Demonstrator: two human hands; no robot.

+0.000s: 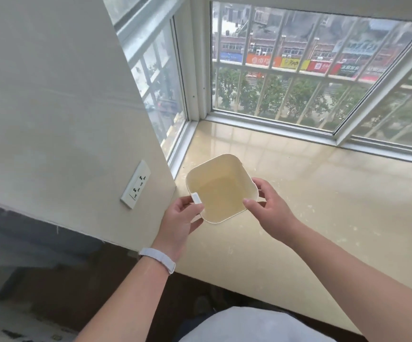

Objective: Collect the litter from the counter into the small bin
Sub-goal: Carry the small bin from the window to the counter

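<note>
Both hands grasp the small bin (pixel 221 191), a cream, square-mouthed tub with rounded corners whose open top faces up towards the camera. The left hand (pixel 182 215) holds it at its left rim, thumb and curled fingers pinching a white tab (pixel 196 198) that sits on that edge. The right hand (pixel 267 206) holds the opposite side, its thumb tip pressed on the near right corner of the rim and its fingers curled round the outer wall. The bin is at the left end of the glossy beige worktop (pixel 323 243); whether it rests on the surface or is held just above it cannot be told. Right of the bin a few pale scraps (pixel 309 206) lie scattered on the worktop. Left of the bin a wall socket (pixel 137 185) is set in the wall, and beyond the bin is a barred window (pixel 298 70). A white wristband (pixel 158 259) circles the left wrist.
</note>
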